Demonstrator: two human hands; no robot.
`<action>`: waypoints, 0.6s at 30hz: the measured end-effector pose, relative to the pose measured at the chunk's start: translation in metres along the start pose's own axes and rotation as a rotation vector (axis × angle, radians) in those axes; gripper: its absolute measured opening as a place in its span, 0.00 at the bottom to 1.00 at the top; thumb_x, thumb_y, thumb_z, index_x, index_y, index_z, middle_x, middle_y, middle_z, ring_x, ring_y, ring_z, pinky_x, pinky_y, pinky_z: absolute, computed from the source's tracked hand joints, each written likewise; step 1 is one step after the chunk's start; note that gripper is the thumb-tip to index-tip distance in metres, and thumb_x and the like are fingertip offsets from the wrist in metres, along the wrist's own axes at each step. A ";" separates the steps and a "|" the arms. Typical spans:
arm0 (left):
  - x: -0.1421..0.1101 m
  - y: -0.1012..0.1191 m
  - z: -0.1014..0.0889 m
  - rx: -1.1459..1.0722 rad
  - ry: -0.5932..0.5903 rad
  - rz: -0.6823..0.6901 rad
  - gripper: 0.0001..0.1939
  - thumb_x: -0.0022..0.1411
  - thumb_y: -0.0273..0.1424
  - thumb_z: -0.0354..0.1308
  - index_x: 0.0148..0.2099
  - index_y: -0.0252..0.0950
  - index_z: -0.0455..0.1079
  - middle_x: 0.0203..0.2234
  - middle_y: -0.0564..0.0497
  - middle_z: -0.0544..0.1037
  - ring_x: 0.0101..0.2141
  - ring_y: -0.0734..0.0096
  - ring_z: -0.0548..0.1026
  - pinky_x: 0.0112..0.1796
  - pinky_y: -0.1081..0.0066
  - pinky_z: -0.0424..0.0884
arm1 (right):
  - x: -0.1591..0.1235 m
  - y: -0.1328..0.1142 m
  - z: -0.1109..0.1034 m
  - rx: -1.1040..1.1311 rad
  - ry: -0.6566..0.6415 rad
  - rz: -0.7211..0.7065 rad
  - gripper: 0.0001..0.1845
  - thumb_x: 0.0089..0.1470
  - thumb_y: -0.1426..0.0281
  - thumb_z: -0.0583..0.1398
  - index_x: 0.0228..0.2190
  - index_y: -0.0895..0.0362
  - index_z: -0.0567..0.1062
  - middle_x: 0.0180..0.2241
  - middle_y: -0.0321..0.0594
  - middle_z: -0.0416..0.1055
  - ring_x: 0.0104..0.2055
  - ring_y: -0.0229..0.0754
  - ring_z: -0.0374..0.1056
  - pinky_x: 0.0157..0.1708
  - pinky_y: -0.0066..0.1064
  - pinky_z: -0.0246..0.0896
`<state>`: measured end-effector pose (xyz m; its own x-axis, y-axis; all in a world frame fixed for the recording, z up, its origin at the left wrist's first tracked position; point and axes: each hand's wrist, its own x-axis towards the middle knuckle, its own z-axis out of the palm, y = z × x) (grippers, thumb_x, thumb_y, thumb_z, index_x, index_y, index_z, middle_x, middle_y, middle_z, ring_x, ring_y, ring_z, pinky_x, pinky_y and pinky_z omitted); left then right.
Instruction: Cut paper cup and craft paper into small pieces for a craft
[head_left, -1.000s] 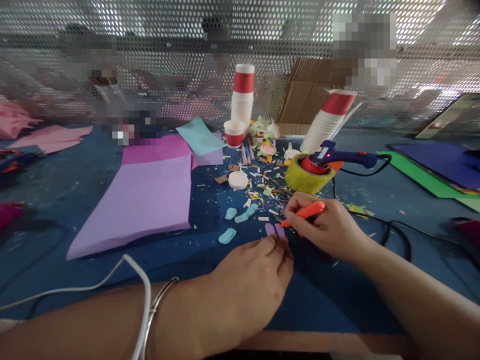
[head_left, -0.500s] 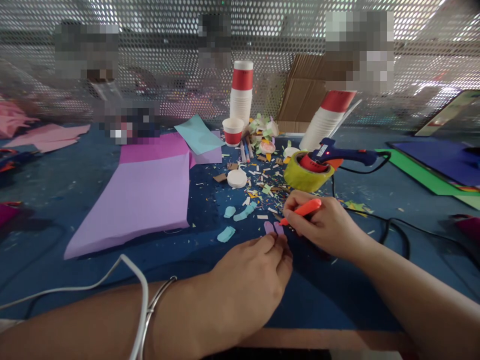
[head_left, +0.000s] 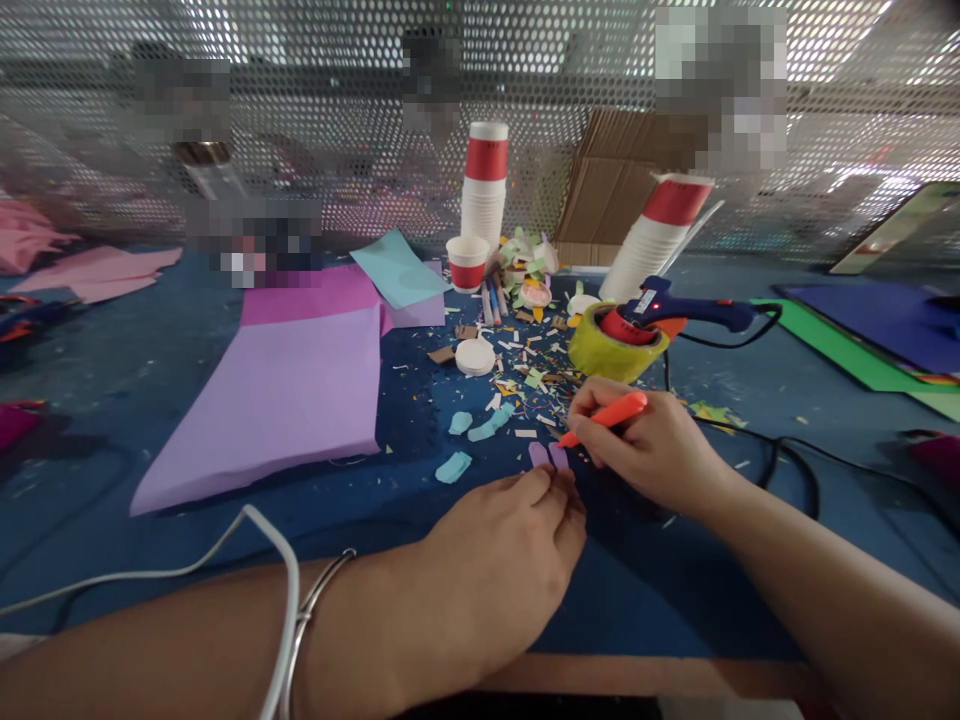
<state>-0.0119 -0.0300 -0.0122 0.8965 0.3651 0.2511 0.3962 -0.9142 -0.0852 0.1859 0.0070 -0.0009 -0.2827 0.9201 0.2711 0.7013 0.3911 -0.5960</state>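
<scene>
My right hand [head_left: 660, 445] grips an orange marker [head_left: 611, 415], its tip at the top of a small purple paper piece [head_left: 558, 455] with a rounded end. Fingertips of my left hand [head_left: 510, 560] are pressed together on the lower part of this piece, pinning it to the table. A second purple strip [head_left: 538, 455] lies beside it, its lower end also under the fingers. Just left of them are light blue paper scraps [head_left: 454, 467]. A large lilac sheet [head_left: 300, 390] rests farther left.
Behind the hands stand a yellow tape roll [head_left: 615, 350] with a blue glue gun [head_left: 697, 308] on it, stacked paper cups [head_left: 484, 190], white discs [head_left: 475, 356] and paper scraps [head_left: 536, 378]. A black cord [head_left: 825, 455] runs right; a white cable [head_left: 187, 572] crosses my left forearm.
The marker and my right hand have shifted very slightly; the marker's upper end sits a little higher and farther right. My left hand stays in place on the purple paper.
</scene>
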 end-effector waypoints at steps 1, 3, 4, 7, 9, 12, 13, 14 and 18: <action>0.000 0.000 0.000 -0.003 0.002 -0.003 0.17 0.67 0.25 0.53 0.55 0.22 0.70 0.50 0.37 0.78 0.49 0.57 0.76 0.50 0.64 0.74 | 0.000 0.000 0.000 0.003 -0.007 0.001 0.09 0.56 0.72 0.55 0.24 0.54 0.66 0.20 0.30 0.66 0.21 0.34 0.61 0.25 0.28 0.56; 0.000 0.000 0.001 -0.010 0.008 -0.005 0.17 0.67 0.25 0.53 0.55 0.21 0.70 0.50 0.36 0.79 0.49 0.57 0.76 0.49 0.64 0.74 | 0.000 0.001 0.001 0.009 -0.019 -0.004 0.09 0.56 0.72 0.55 0.24 0.54 0.66 0.20 0.30 0.66 0.21 0.34 0.61 0.25 0.28 0.57; 0.000 0.000 0.001 -0.013 0.010 -0.007 0.17 0.67 0.25 0.53 0.55 0.21 0.70 0.50 0.36 0.78 0.49 0.57 0.76 0.49 0.64 0.74 | 0.000 0.001 0.001 0.013 -0.024 -0.009 0.09 0.56 0.72 0.55 0.24 0.54 0.66 0.21 0.30 0.66 0.22 0.34 0.61 0.25 0.28 0.57; 0.000 0.001 0.002 -0.016 0.014 -0.013 0.17 0.67 0.25 0.53 0.55 0.21 0.70 0.50 0.36 0.78 0.49 0.57 0.76 0.49 0.64 0.74 | 0.000 0.001 0.002 0.024 -0.030 -0.016 0.09 0.56 0.73 0.55 0.23 0.54 0.66 0.21 0.30 0.66 0.22 0.34 0.62 0.26 0.28 0.57; 0.000 0.002 0.002 -0.009 0.008 -0.012 0.17 0.67 0.25 0.53 0.55 0.22 0.71 0.49 0.37 0.79 0.49 0.58 0.76 0.49 0.64 0.74 | 0.001 0.001 0.003 0.026 -0.034 -0.018 0.10 0.56 0.73 0.55 0.23 0.54 0.66 0.21 0.30 0.66 0.23 0.34 0.62 0.26 0.28 0.57; 0.000 0.001 0.001 0.007 -0.004 0.008 0.17 0.67 0.25 0.52 0.55 0.22 0.71 0.50 0.37 0.78 0.49 0.58 0.76 0.50 0.65 0.73 | 0.001 0.001 0.003 0.019 -0.042 -0.016 0.10 0.56 0.73 0.55 0.24 0.54 0.66 0.21 0.30 0.65 0.22 0.34 0.61 0.26 0.28 0.57; 0.000 0.001 0.000 0.008 -0.007 0.008 0.17 0.67 0.25 0.52 0.55 0.22 0.71 0.50 0.37 0.78 0.49 0.58 0.76 0.51 0.64 0.73 | 0.001 0.001 0.003 0.017 -0.042 -0.013 0.09 0.56 0.73 0.55 0.24 0.54 0.66 0.20 0.30 0.65 0.22 0.34 0.61 0.25 0.28 0.57; 0.000 0.001 0.000 0.008 -0.010 0.004 0.17 0.67 0.25 0.51 0.55 0.22 0.71 0.50 0.37 0.79 0.49 0.58 0.76 0.50 0.64 0.73 | 0.000 0.000 0.003 0.018 -0.039 -0.012 0.09 0.56 0.73 0.55 0.24 0.54 0.66 0.20 0.29 0.65 0.22 0.34 0.61 0.25 0.28 0.56; 0.001 0.001 0.000 0.001 -0.030 -0.019 0.18 0.68 0.25 0.51 0.56 0.23 0.70 0.50 0.38 0.78 0.49 0.58 0.76 0.48 0.64 0.75 | -0.001 0.000 0.003 0.036 0.024 -0.003 0.10 0.56 0.72 0.55 0.24 0.54 0.66 0.21 0.30 0.66 0.22 0.34 0.61 0.26 0.28 0.57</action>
<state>-0.0108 -0.0310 -0.0117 0.8945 0.3875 0.2231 0.4133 -0.9069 -0.0817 0.1847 0.0063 -0.0035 -0.2685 0.9184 0.2907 0.6767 0.3946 -0.6216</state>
